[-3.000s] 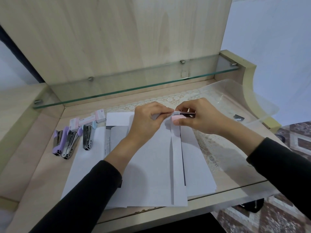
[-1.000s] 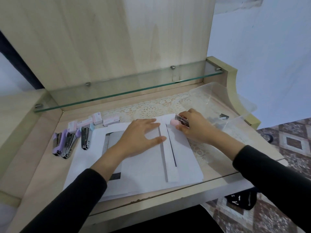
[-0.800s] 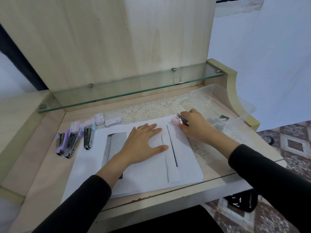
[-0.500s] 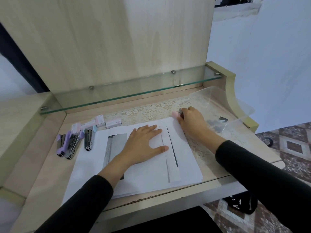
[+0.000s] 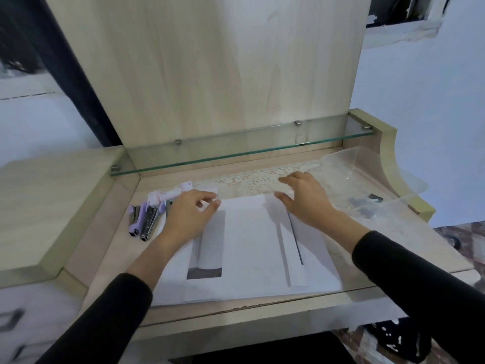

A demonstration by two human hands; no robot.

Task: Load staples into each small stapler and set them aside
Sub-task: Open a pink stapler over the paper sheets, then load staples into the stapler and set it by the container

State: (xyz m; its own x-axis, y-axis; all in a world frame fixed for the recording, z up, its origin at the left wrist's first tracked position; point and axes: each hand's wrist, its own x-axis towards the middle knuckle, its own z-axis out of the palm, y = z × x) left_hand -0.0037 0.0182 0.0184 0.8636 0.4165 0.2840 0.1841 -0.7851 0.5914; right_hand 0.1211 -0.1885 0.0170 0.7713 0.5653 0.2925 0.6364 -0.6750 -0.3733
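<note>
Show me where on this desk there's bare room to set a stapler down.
Free: the lace strip between the staple boxes and the right hand; the wood in front of the staplers, left of the paper. Crowded: the back-left corner, around the left hand.

Three small staplers [image 5: 136, 219] (one mostly hidden), two hands [image 5: 308, 203], one clear tray [image 5: 399, 185].

counter [image 5: 105, 232] was light wood | paper sheets [image 5: 249, 245] lay centre | small staplers [image 5: 143, 219] at 10 o'clock, staple boxes [image 5: 170, 193] behind | lace mat [image 5: 257, 182] at 12 | clear tray [image 5: 346, 158] at 2
</note>
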